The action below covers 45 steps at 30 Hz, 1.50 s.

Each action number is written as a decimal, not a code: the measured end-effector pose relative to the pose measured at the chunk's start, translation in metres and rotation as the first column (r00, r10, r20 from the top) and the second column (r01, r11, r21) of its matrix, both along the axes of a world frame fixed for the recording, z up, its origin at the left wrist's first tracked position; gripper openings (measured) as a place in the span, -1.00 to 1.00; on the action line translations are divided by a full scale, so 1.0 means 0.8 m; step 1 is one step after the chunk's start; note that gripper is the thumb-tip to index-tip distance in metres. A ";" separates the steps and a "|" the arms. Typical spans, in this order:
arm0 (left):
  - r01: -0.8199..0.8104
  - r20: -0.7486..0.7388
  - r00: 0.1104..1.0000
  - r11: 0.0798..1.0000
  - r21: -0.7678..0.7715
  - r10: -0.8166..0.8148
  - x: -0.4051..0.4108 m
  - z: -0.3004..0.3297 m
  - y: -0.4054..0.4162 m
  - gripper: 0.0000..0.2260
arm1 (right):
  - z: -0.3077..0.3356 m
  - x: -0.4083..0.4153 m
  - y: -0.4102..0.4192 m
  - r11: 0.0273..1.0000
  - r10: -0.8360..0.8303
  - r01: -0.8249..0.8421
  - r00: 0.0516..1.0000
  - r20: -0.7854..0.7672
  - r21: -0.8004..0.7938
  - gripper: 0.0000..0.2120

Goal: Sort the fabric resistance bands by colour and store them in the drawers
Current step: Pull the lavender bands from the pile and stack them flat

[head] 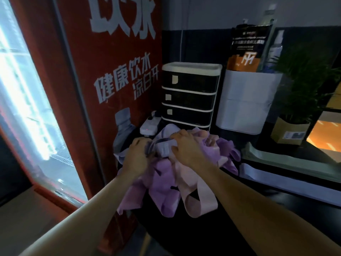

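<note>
Tangled pile of fabric resistance bands (171, 182), purple, pink and a paler lavender, heaped on the dark counter (276, 209) just in front of the drawer unit (190, 95). Both hands are on the pile's far top. The left hand (137, 154) has its fingers curled into the lavender band (164, 147); the right hand (186, 146) is clamped over the same band. That band runs left-right between the hands, equally near both. All three drawers appear closed, each with a pale tag, unreadable. Red cooler panel (114, 71) at left reads 健康饮水 凉白开.
</note>
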State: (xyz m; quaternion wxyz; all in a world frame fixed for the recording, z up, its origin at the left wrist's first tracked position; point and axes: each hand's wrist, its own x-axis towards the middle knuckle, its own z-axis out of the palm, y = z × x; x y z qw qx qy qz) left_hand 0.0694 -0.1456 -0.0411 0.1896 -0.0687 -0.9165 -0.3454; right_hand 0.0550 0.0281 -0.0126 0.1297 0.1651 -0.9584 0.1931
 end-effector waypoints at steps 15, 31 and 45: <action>0.046 0.005 0.999 0.993 0.108 -0.047 -0.027 0.001 0.018 -0.59 | 0.037 -0.039 0.010 0.952 -0.150 0.113 0.982 -0.112 -0.285 -0.81; 0.561 -0.223 0.827 0.788 0.254 -0.516 -0.022 0.100 0.149 -0.64 | 0.132 0.031 0.131 0.832 -0.049 -0.206 0.898 -0.438 -0.516 -0.86; 0.583 -0.122 0.813 0.794 0.173 -0.570 -0.011 0.136 0.198 -0.84 | 0.138 0.053 0.217 0.676 -0.340 -0.057 0.861 -0.379 -0.735 -0.92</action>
